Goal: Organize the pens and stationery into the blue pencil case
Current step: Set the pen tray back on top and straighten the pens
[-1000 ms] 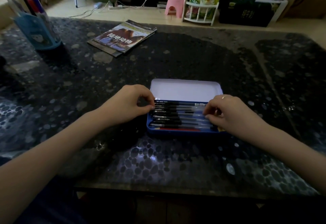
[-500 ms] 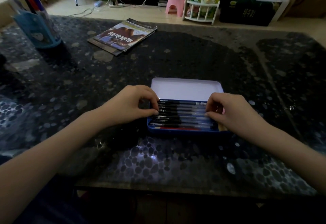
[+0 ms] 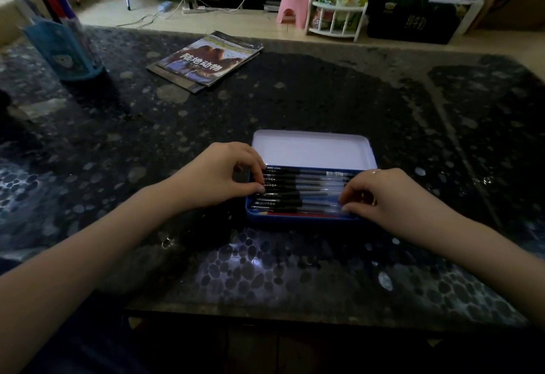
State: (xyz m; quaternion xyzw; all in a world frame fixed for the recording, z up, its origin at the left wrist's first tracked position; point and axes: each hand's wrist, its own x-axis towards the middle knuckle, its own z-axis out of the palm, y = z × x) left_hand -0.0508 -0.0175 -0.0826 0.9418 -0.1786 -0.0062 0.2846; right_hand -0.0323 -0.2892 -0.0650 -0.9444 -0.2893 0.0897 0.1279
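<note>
The blue pencil case [image 3: 298, 218] is laid open on the dark pebble-patterned table [image 3: 295, 102], near its front edge and about the middle of the view. Its pale lid [image 3: 312, 149] is folded back flat on the far side. The tray is filled with a row of black-capped pens [image 3: 298, 189] laid side by side, lengthwise from left to right, and a red pencil [image 3: 295, 213] is seen along the near wall.

The left hand [image 3: 218, 176] is placed at the case's left end with its fingers curled; the capped ends of the pens are pinched between its thumb and fingertips. The right hand [image 3: 380, 193] is set over the right end, fingers bent downward onto the clear pen barrels, which are gripped between thumb and fingers; a ring is worn on it. Exactly which pens are held by either hand cannot be told.

Farther back and to the left, a stack of booklets [image 3: 206, 61] with a printed cover is laid at an angle. At the far left corner a light blue pen holder [image 3: 63, 49] is stood upright with markers in it. Beyond the table, a pink stool [image 3: 293, 9] and a white rack [image 3: 339, 17] holding packets are seen on the floor.
</note>
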